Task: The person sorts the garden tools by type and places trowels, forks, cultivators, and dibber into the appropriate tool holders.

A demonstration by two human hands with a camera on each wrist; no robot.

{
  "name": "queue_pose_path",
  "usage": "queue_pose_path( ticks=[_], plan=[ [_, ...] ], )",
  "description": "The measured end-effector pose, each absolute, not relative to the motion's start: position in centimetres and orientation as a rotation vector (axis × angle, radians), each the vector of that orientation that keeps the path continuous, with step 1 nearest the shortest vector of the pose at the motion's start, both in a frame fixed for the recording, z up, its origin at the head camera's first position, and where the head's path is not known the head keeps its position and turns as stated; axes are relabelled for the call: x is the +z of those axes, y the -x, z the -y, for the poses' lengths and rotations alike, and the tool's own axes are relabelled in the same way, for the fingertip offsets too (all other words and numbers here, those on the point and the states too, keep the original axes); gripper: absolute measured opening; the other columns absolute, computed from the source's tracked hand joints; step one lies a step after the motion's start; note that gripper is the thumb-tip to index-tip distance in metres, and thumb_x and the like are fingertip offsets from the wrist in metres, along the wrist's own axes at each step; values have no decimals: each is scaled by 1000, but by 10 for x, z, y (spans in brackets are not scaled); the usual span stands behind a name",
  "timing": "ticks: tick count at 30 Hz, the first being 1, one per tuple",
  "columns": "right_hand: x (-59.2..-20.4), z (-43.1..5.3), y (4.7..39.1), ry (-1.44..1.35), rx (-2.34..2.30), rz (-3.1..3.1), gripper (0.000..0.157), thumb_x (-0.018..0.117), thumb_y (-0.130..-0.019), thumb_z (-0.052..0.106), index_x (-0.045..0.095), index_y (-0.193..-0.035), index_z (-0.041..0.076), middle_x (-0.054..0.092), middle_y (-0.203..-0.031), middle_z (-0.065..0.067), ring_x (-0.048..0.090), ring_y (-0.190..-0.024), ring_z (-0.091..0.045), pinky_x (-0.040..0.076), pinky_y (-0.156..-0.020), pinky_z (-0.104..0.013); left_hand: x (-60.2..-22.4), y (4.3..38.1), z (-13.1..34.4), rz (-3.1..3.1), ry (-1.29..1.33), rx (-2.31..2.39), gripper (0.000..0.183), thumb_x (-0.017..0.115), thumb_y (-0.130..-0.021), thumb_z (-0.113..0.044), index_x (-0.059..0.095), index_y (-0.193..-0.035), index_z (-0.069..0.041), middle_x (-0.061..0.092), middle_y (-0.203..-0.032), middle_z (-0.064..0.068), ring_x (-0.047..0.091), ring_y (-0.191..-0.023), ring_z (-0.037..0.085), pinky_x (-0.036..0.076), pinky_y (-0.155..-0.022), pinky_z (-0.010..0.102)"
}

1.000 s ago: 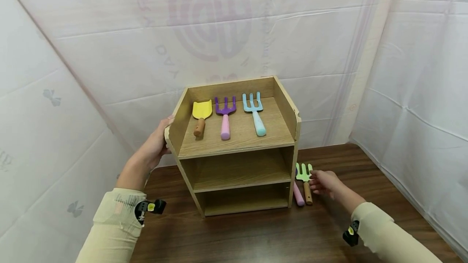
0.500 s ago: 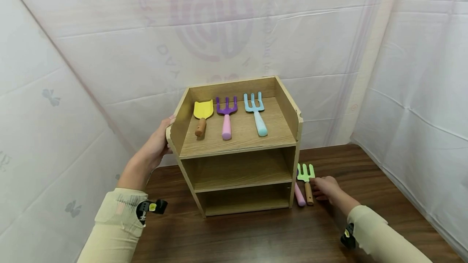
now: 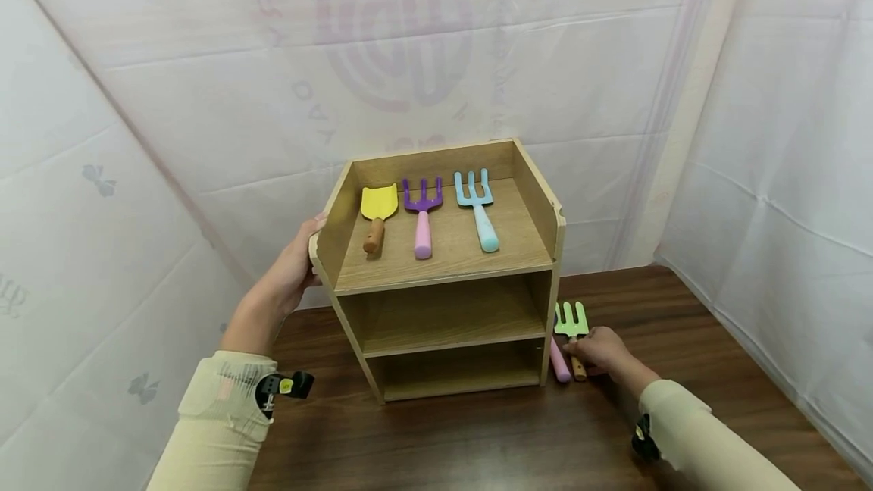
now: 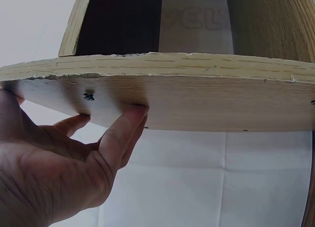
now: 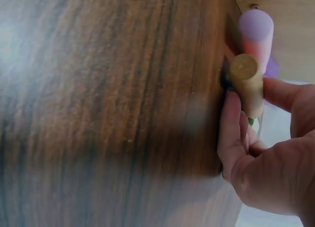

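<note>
A small wooden shelf (image 3: 443, 277) stands on the brown table. My left hand (image 3: 289, 267) is at its left side; in the left wrist view its spread fingertips (image 4: 135, 111) press the outer face of the side panel. At the shelf's right foot my right hand (image 3: 603, 351) pinches the wooden handle (image 5: 248, 86) of a green hand fork (image 3: 571, 322), thumb on one side and fingers on the other. The fork lies low at the table, its tines pointing away. Close beside it is a pink-handled tool (image 3: 560, 362), its purple head mostly hidden behind the shelf.
On the shelf's top lie a yellow toy shovel (image 3: 379, 203), a purple hand fork (image 3: 423, 229) with a pink handle and a light blue hand fork (image 3: 483, 222). White sheeting (image 3: 600, 97) closes off the back and both sides. The dark wood table (image 3: 464, 438) reaches toward me.
My right hand has moved in from the green fork's right side and down to its wooden handle, which it now pinches. The left hand has stayed at the shelf's side.
</note>
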State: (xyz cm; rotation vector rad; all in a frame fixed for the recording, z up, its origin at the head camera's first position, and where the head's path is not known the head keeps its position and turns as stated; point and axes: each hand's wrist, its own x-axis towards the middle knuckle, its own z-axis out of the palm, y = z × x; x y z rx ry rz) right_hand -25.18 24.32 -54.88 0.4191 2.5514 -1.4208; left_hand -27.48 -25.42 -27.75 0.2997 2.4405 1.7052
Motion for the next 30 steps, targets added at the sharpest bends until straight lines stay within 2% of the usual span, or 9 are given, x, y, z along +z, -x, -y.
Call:
queue_pose_path(
  ticks=[5,13,19,24,30],
  plan=[
    [-548,-246,252,-434,-1397,-2556,34,77,-89,25,56,-65,15,60,-71,-1,63,-65,-15,63,-60,-32,-277,274,253,-2432,-311,1717,70,26,-108,-66,24,-169,-31,57,-119,2,65,-95,12,57,-81,30],
    [-544,-253,251,-395,-1428,-2510,27,75,-90,25,61,-72,11,62,-77,-3,66,-71,-16,64,-62,-34,-276,273,251,-2427,-299,1737,73,29,-107,-70,29,-165,-26,56,-118,2,66,-94,10,58,-79,29],
    [-546,-258,252,-359,-1453,-2478,31,74,-95,27,60,-72,12,65,-80,-4,67,-72,-17,64,-65,-33,-274,273,253,-2434,-309,1720,72,27,-108,-68,23,-169,-30,55,-120,3,66,-94,11,57,-80,29],
    [-544,-262,253,-334,-1517,-2425,26,74,-96,27,68,-86,4,66,-84,-7,66,-74,-17,63,-64,-33,-273,274,254,-2426,-324,1717,72,27,-108,-68,22,-169,-32,55,-120,3,65,-95,12,57,-80,30],
    [-549,-267,253,-334,-1613,-2313,31,73,-98,27,70,-103,-4,67,-87,-8,67,-76,-16,63,-63,-28,-275,274,254,-2438,-332,1680,71,24,-108,-69,22,-170,-34,56,-119,3,65,-95,13,56,-80,31]
  ],
)
